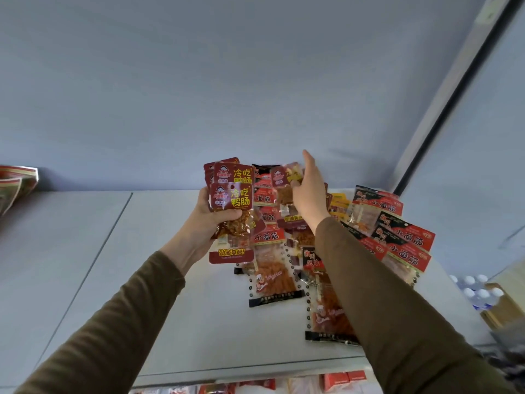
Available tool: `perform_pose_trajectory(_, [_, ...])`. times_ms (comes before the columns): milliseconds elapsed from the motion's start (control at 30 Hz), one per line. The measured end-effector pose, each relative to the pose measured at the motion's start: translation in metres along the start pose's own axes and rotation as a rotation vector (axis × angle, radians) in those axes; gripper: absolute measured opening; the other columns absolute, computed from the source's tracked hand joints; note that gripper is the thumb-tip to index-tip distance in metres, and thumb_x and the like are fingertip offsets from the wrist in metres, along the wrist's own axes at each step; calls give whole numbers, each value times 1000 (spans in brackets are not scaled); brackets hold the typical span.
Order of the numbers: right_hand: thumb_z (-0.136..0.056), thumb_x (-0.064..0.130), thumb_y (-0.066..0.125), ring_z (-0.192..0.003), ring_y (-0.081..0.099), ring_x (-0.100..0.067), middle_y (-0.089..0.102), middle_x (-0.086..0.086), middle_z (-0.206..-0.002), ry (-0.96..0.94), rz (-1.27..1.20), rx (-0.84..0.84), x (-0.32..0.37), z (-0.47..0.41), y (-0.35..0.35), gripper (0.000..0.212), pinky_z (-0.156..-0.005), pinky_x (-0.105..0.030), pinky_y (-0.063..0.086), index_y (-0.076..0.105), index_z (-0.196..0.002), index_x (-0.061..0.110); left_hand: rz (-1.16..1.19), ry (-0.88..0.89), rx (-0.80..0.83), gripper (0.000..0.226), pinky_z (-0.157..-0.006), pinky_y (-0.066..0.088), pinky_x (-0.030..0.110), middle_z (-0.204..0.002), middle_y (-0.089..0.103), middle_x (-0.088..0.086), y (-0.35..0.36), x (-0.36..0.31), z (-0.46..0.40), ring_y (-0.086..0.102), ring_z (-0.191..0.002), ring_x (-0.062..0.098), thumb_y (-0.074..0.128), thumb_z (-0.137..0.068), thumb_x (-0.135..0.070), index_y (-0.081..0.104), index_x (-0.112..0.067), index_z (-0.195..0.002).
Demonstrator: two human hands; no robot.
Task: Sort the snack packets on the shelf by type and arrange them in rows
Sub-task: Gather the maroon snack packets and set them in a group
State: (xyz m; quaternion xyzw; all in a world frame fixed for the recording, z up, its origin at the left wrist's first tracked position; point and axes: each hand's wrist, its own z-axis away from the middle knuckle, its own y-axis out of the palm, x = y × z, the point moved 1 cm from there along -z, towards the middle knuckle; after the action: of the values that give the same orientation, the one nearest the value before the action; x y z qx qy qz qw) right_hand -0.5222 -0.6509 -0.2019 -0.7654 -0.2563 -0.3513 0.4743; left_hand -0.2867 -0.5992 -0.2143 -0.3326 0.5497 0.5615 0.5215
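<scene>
Snack packets (287, 223) lie in a loose heap on the white shelf (176, 294), toward its back and right side, overlapping one another at mixed angles. The left hand (211, 216) is closed around a small stack of dark red packets (231, 194) with yellow lettering, held upright above the shelf — fingers wrapped across the clear lower part of the front packet, where orange-brown strips show through. The right hand (308, 191) reaches over the middle of the heap and grips another dark red packet (285, 177) of the same look near its top, index finger pointing up past it; the thumb is hidden behind the packet. Both arms wear olive-brown sleeves (383, 294).

To the right of that arm sits a fanned group of packets with red and black headers (397, 234), tilted and overlapping — a few yellow packets (339, 201) lie just behind them. Nearer the front edge, two long clear packets with black bottom bands (272, 277) lie flat, one partly under the right sleeve. At the far left, more red packets (15, 186) rest against the blue-grey wall (199, 81). Below the shelf edge, red boxes (341, 381) show on a lower level.
</scene>
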Motion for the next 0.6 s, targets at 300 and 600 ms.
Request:
perform_pose_trajectory(300, [-98,21,66,-85,76,-31,78,-12,-97,269,-825,66,64,7,-20,4,-75,-58,60,69,-96,18,-121,97,204,83,-93,57,48,-126,69,9,19,-17,18,68,-117,32,84,-74,-7,45,-38,-141])
perform_pose_trajectory(600, [-96,68,44,-116,68,-28,71,-12,-125,429,-1178,517,82,38,2,64,-98,-49,54,62,-133,20,-161,74,70,97,-84,61,42,-119,73,1,14,-15,33,72,-109,23,82,-71,-7,38,-48,-147])
